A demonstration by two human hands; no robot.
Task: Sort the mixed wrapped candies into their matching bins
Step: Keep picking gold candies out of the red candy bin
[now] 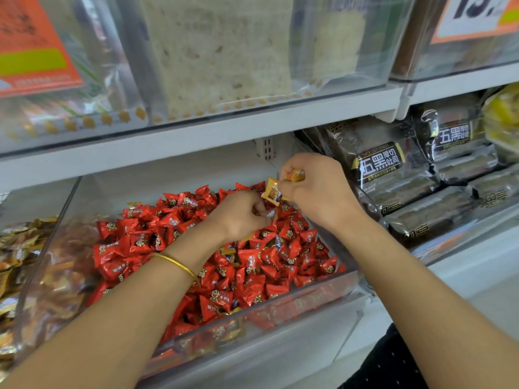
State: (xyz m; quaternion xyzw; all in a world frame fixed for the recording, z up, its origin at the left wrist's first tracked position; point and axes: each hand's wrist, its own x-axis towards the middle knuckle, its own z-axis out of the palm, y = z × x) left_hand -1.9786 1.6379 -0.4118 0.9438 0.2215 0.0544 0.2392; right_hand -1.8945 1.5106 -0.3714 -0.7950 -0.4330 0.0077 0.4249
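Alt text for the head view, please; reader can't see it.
Above a clear bin of red wrapped candies, the right hand pinches two orange-wrapped candies; the left hand, fingers curled, is close beside it. Gold-wrapped candies lie to the left, dark toast packs to the right.

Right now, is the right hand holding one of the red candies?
No, the right hand pinches orange-wrapped candies above the clear bin of red candies.
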